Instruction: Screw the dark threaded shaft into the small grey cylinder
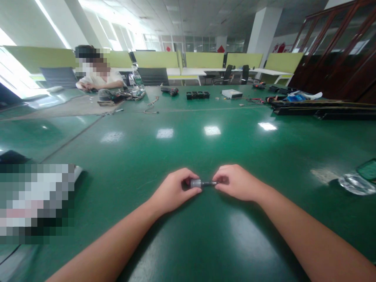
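Small rod with a grey cylindrical end and thin dark shaft (203,183), at the near middle of the glossy green table (188,147). Left hand (172,191): grip closed around grey end; right hand (236,183): pinching shaft tip. Apparent step: two-ended handling; next move likely calls for steady alignment.

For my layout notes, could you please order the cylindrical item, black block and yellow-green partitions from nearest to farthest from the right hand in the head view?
1. Cylindrical item: touching the right hand.
2. Black block: far side of table.
3. Yellow-green partitions: beyond the table.
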Available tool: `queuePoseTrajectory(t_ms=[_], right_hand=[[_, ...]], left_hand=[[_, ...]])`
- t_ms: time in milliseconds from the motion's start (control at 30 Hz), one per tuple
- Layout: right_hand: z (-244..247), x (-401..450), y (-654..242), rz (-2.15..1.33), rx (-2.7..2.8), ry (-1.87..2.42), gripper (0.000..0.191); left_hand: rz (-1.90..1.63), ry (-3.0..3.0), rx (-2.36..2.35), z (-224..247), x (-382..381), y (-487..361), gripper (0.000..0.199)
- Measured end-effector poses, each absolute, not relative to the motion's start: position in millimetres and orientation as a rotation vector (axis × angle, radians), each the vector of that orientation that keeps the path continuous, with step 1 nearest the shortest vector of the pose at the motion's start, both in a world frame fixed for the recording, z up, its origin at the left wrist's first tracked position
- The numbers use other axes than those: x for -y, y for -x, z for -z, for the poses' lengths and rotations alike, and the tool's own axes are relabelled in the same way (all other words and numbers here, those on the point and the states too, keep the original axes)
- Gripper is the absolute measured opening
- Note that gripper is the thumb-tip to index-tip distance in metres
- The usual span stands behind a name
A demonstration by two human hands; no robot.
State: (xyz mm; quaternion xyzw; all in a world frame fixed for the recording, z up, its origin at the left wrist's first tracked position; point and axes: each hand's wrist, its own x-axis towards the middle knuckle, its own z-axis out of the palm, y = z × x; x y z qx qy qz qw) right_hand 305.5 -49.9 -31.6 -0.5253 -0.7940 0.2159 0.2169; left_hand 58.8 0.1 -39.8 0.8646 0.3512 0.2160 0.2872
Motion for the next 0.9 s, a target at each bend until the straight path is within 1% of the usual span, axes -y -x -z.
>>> queuePoseTrajectory(t_ms=[400,633,900], right_hand=[[30,50,-308,-0.598,2.215,1.483,0.01],[26,50,-318,-0.532,2.199,1.617,0.01],[28,50,-314,-0.552,2.196,1.577,0.01]], left_hand=[[-0.586,-2.315,-0.937,40,0,-59,0.022],[-0.577,-2.314,-0.946,39,0,-59,0.023],[-0.568,-2.316,-0.945,39,0,-60,0.022]])
